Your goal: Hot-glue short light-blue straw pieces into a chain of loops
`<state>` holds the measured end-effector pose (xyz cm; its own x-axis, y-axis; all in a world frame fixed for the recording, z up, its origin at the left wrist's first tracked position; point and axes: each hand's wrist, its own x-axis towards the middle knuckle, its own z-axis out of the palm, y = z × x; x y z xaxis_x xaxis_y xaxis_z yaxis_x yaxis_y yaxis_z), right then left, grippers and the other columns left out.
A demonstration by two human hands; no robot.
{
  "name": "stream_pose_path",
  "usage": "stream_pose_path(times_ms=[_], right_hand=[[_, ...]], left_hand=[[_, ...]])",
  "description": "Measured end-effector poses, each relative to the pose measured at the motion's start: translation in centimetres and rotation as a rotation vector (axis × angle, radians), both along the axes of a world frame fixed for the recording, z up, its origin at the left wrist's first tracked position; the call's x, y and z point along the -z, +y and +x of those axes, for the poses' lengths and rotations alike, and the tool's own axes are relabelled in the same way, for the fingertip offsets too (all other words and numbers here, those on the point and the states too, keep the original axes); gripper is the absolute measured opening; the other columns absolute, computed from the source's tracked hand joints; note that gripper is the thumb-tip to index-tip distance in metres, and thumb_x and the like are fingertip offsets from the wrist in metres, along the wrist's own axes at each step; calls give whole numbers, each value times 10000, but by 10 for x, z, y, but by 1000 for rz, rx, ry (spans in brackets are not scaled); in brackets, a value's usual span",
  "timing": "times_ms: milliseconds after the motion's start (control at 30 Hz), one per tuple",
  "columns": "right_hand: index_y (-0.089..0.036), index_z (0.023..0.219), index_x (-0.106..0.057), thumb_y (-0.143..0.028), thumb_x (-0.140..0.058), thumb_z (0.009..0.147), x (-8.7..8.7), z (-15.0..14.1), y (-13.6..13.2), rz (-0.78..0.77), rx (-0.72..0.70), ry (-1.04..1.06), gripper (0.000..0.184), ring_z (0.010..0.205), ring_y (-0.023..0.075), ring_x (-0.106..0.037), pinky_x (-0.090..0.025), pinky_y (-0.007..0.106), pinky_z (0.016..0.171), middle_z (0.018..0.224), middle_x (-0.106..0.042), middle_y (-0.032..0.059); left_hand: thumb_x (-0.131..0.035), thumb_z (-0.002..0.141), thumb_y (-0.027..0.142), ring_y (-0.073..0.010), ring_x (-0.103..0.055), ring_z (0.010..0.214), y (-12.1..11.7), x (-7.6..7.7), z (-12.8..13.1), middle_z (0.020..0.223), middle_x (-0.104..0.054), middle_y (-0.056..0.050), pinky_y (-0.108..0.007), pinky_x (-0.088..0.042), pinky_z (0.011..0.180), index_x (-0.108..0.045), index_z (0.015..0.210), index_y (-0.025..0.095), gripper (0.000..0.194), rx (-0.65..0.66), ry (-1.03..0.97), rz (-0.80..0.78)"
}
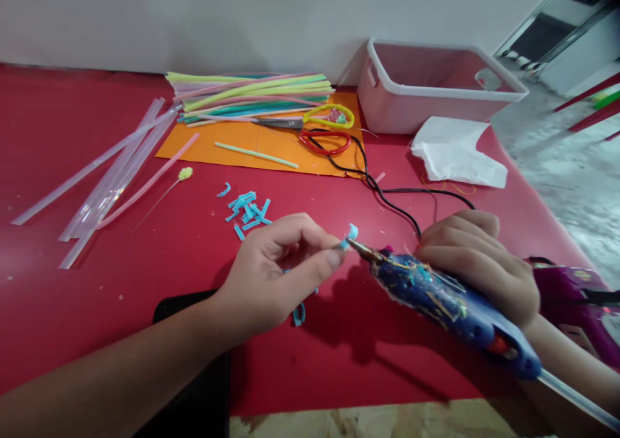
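Observation:
My left hand [285, 270] pinches a small curled blue strip [352, 232] between thumb and forefinger. Wrapped around a blue hot glue gun [436, 302] is my right hand [479, 263]. The gun's metal nozzle meets the strip at my left fingertips; whether glue is coming out, I cannot tell. A clear glue stick [576, 399] juts from its rear. Behind my left hand lies a small pile of cut blue pieces [248, 208], and a few more blue loops [299, 314] rest under it, partly hidden.
Colourful stems [252, 95] and scissors [327, 116] lie on orange card [232, 150]. Clear glue sticks [116, 173] are at left. At the back right stands a white bin [407, 108], with white cloth [460, 154] before it. A black cord [387, 199] crosses the red table. A black object [194, 386] lies beneath my left forearm.

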<state>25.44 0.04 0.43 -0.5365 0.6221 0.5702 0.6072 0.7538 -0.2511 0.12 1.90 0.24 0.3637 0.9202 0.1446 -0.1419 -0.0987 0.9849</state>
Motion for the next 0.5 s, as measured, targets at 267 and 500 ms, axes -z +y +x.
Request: stream_pose_path(times_ms=[267, 500], right_hand=[[-169, 943, -574, -234, -494, 990, -1, 4, 2, 25, 26, 7, 114, 695, 175, -589, -377, 396, 714, 735, -598, 40], [-188, 935, -572, -297, -413, 1033, -1, -2, 0, 6, 9, -10, 216, 677, 179, -598, -382, 395, 703, 709, -608, 31]], left_hand=[[-667, 865, 130, -47, -494, 575, -2, -2, 0, 681, -547, 47, -164, -400, 533, -628, 724, 169, 151, 1, 28, 2], [-674, 872, 129, -55, -539, 604, -1, 1, -2, 726, -580, 31, -168, -428, 551, -652, 763, 170, 118, 0, 14, 36]])
